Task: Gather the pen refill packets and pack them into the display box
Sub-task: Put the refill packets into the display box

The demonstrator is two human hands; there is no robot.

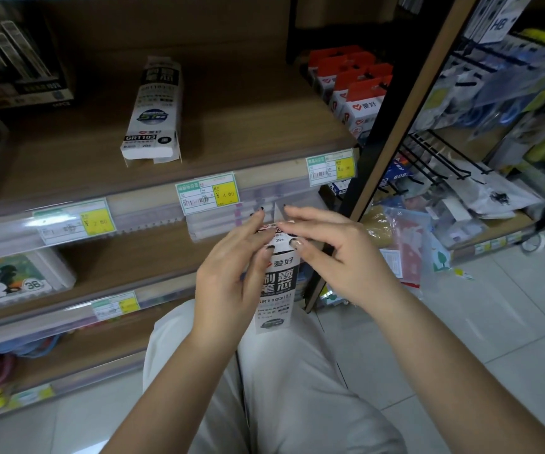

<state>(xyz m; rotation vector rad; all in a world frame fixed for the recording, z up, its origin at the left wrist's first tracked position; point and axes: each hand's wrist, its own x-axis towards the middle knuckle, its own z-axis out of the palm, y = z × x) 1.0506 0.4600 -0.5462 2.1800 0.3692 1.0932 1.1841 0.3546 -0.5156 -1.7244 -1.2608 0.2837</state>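
Both hands pinch one packet: my left hand [228,273] and right hand [336,257] close on the top flap of the pen refill packet [276,290], held upright at centre frame. I judge it light, thin, bendable card; grip the edges. At 11 o'clock, the display box [153,109] lies on the shelf [248,126], with open room around it.
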